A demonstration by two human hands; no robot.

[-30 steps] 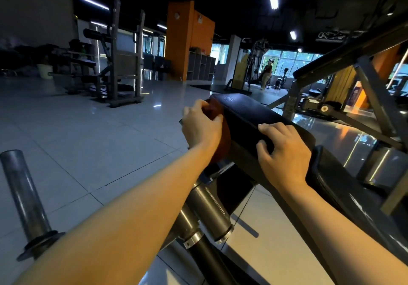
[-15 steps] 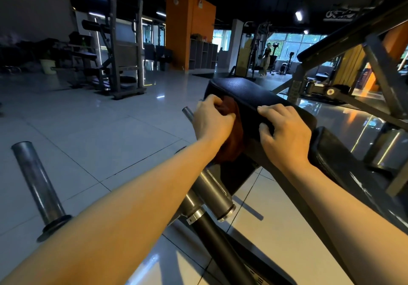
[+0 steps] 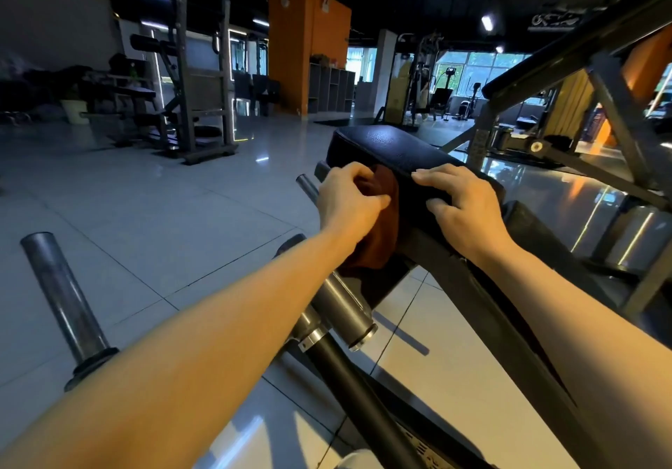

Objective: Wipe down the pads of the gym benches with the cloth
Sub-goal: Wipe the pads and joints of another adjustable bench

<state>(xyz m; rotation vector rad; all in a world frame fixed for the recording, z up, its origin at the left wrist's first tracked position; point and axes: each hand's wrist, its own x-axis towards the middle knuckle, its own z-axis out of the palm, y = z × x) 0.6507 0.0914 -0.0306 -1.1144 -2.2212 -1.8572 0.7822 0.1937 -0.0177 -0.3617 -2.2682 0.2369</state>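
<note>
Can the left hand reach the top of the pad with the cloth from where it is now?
Probably yes. The left hand holds the cloth against the pad's near left side, just below the top. Nothing lies between. The right hand rests on the near right edge, leaving the far part free.

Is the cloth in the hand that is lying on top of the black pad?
No, the brown cloth is gripped by the left hand against the pad's side, while the right hand on top holds nothing.
</note>
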